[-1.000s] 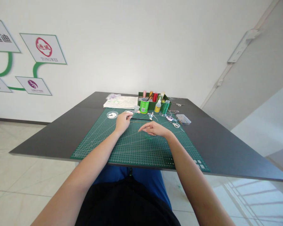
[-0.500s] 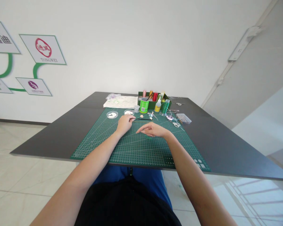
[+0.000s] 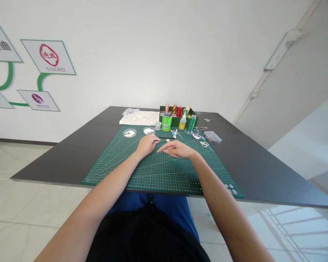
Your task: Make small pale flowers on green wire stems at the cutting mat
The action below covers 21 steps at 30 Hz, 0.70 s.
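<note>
My left hand rests low over the green cutting mat, fingers pinched together. Just past its fingertips is a small pale pink piece, which appears to hang from a thin stem in that pinch; the stem is too fine to see clearly. Behind it on the mat lies a thin dark stick. My right hand is close by on the right, with thumb and index finger together, pointing left. Whatever they hold is too small to make out. A bit of shiny green shows below this hand.
Two shallow dishes with white pieces, a small white jar, a green can and a glue bottle line the mat's far edge. A green box holds thread spools. White-handled scissors and a clear case lie right.
My left hand has shifted slightly right and nearer to me, and the pale pink piece has moved along with it. My right hand has hardly moved.
</note>
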Each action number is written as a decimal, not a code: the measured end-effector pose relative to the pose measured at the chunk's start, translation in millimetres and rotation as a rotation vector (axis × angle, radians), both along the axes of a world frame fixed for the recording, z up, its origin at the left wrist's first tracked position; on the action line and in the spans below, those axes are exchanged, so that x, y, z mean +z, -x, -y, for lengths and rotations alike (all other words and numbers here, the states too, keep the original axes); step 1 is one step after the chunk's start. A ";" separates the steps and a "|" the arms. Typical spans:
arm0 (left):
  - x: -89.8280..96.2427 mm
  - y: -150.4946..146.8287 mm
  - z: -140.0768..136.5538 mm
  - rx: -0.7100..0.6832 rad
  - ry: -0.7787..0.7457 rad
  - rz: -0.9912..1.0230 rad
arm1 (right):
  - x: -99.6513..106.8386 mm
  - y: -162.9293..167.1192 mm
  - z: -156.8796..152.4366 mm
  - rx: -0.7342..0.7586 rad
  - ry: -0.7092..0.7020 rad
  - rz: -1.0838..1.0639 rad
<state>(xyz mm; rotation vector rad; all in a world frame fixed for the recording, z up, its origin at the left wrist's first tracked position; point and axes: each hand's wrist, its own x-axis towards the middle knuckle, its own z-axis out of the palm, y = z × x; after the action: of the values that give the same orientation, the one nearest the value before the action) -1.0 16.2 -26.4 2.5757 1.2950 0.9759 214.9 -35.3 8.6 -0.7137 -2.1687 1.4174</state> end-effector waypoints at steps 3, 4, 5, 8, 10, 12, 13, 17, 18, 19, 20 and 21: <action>4.4 -1.1 6.1 -0.025 -0.005 -0.104 | 2.1 0.8 1.9 -0.003 -0.005 -0.019; 6.0 -1.5 8.1 -0.032 -0.002 -0.129 | 2.6 1.0 2.5 -0.011 -0.003 -0.025; 7.5 -1.8 10.0 -0.040 0.002 -0.150 | 3.0 1.0 2.9 -0.020 0.000 -0.031; 11.3 -2.7 14.4 -0.072 0.015 -0.190 | 3.1 0.4 3.0 -0.037 0.003 -0.057; 12.8 -3.1 16.0 -0.106 0.015 -0.216 | 2.0 -0.4 1.9 -0.040 0.001 -0.080; 13.5 -3.5 16.8 -0.130 0.010 -0.237 | 0.3 -1.2 0.4 -0.043 0.001 -0.102; 13.5 -3.8 17.0 -0.136 0.008 -0.244 | -0.5 -1.5 -0.3 -0.046 0.002 -0.110; 12.2 -4.5 17.2 -0.133 0.015 -0.245 | -1.5 -1.6 -1.2 -0.056 0.003 -0.135; 11.4 -4.7 16.8 -0.127 0.013 -0.247 | -1.1 -1.6 -1.0 -0.060 -0.002 -0.141; 10.4 -4.9 16.3 -0.121 0.008 -0.251 | -0.6 -1.6 -0.7 -0.065 -0.006 -0.146; 9.3 -5.1 15.6 -0.119 0.000 -0.257 | -0.1 -1.8 -0.4 -0.071 -0.008 -0.151; 8.2 -5.3 14.8 -0.123 -0.008 -0.260 | 0.4 -2.0 -0.2 -0.080 -0.006 -0.157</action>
<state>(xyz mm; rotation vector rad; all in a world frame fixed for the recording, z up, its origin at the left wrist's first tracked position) 4.2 1.4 -18.2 2.8233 1.1676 0.6438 216.9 -35.2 9.0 -0.6564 -2.0010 1.3772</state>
